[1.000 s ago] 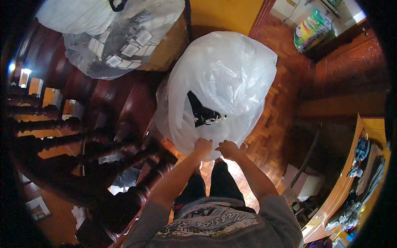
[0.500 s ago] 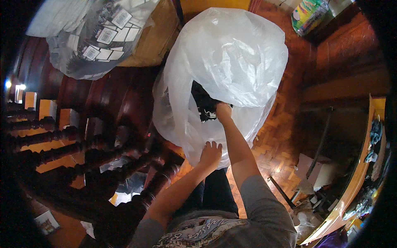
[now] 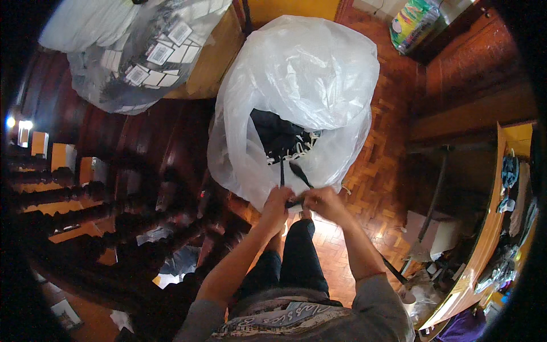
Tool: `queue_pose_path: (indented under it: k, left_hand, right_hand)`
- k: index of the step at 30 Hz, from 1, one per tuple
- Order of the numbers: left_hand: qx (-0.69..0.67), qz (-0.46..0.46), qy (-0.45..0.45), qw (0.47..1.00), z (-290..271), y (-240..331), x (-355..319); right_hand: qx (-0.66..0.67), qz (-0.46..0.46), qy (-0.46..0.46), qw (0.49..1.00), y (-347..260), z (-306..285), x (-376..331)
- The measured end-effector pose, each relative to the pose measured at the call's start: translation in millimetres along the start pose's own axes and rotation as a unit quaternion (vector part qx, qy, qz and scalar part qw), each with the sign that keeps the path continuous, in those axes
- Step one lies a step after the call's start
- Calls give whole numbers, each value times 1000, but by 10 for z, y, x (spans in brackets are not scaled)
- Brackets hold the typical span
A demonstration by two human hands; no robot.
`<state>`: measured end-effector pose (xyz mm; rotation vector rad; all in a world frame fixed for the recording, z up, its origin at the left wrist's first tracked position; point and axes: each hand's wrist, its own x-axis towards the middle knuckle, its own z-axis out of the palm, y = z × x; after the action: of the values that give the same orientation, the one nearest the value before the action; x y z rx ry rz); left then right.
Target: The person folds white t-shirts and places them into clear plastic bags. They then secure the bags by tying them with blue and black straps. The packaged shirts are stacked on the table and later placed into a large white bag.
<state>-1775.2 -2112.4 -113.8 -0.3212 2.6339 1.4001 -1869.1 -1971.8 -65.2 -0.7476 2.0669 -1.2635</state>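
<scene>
Here, pulling a thin black strap [image 3: 293, 174] out of the big clear plastic bag [image 3: 296, 85] of dark items

Pinched at the near end between left hand [image 3: 277, 200] and right hand [image 3: 321, 200], both clenched on it just below the bag's open mouth, strap running up into the black bundle [image 3: 279, 137] inside; probably mid-draw, next calling for a steady pull clear of the rim without snagging. Standing on reddish parquet floor [image 3: 370, 188]; dark carved wooden furniture [image 3: 131, 171] to the left, another clear bag of tagged goods [image 3: 142, 57] on top, cluttered bench [image 3: 484, 245] at right
</scene>
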Motion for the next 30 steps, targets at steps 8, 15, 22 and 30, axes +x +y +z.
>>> queue_pose_path:
  k: [8,15,22,30]
  left_hand:
    - [49,-83,-155,983,-700,721,-970]
    - [-182,-303,-193,915,-1527,886,-1699]
    - [-494,-244,-45,833,-1194,941,-1022]
    - [-706,-163,-130,677,-458,385,-70]
  right_hand:
    - [-285,214,197,913,1938,269,1732]
    - [-166,346,397,834,1864,498,1840]
    - [243,245,419,840,2108,150,1557]
    - [324,5,236,916,187,-128,210]
